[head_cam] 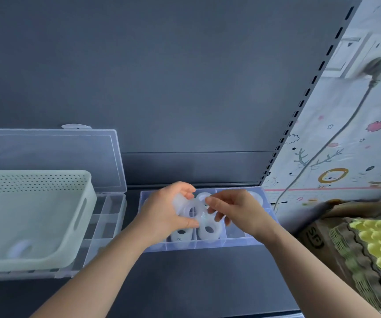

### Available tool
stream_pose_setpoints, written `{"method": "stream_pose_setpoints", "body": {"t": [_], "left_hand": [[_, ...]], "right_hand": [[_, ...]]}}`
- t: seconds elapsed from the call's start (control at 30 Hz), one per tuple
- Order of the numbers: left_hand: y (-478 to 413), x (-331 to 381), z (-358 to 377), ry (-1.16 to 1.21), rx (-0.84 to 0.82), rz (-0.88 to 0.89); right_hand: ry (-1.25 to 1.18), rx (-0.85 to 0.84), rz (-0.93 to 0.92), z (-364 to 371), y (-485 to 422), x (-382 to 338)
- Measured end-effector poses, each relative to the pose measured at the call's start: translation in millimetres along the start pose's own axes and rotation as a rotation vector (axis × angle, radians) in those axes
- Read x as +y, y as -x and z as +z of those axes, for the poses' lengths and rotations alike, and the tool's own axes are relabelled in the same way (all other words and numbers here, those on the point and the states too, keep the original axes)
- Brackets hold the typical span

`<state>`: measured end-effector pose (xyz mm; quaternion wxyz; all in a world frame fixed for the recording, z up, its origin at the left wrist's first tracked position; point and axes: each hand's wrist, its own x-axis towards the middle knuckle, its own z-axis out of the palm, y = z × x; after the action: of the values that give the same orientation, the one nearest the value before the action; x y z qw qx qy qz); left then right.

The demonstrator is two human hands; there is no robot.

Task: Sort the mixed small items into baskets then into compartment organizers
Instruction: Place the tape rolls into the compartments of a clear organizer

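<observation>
The left hand (168, 210) and right hand (237, 212) cover the middle of the clear organizer (207, 245), so its compartments there cannot be seen. The white rings (194, 208) in the left grip are blurred and their number is unclear. The basket (47, 180) is cut by the left edge. The egg cartons (372, 253) run out at the right edge.

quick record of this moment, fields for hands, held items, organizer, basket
left hand: holds several white rings over the organizer
right hand: fingers pinch at the same rings
organizer: clear, open, rings in some compartments
basket: pale, perforated, sits on a second organizer, one ring inside
</observation>
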<state>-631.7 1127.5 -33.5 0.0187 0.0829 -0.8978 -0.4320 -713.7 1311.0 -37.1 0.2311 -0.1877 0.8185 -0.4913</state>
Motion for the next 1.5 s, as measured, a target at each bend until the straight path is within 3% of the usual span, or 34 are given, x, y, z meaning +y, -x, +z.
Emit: {"method": "stream_pose_setpoints", "body": {"t": [0.1,0.23,0.37,0.47,0.57,0.93,1.0,1.07,1.13,1.2,1.37,1.5], "left_hand": [[-4.2,15.9,11.5,-0.002,-0.033,0.031],[-7.5,24.3,19.0,0.011,0.014,-0.005],[-8.0,21.9,21.5,0.179,0.020,-0.114],[-10.4,20.4,22.8,0.329,-0.107,-0.216],[-12.2,16.7,25.8,0.259,-0.176,-0.201],[-11.5,3.9,28.0,0.331,-0.027,-0.119],[-12.3,5.0,31.9,0.371,-0.042,-0.121],[-13.3,7.2,37.5,0.381,-0.055,-0.080],[-15.2,11.2,43.8,0.378,-0.068,-0.029],[-16.7,16.5,48.6,0.388,-0.076,0.005],[-17.0,19.8,49.2,0.178,-0.046,0.065],[-16.8,3.0,43.9,-0.147,-0.036,0.097]], "right_hand": [[-0.006,-0.034,0.034,-3.4,1.9,-6.4],[-0.008,0.071,0.025,-26.5,4.9,6.7],[0.220,0.209,0.050,-52.5,10.2,31.4],[0.447,0.175,0.056,-49.0,11.1,43.5],[0.502,0.186,0.027,-38.9,9.9,45.5],[0.860,0.052,-0.020,-30.7,1.2,51.6],[0.746,0.103,-0.051,-35.1,2.2,51.0],[0.447,0.149,-0.067,-39.8,4.7,42.1],[0.135,0.056,-0.051,-41.5,9.8,25.3],[0.003,-0.051,-0.041,-38.5,12.4,14.1],[0.008,0.048,-0.039,-40.1,9.6,19.9],[0.382,0.149,-0.050,-46.2,9.6,35.7]]}}
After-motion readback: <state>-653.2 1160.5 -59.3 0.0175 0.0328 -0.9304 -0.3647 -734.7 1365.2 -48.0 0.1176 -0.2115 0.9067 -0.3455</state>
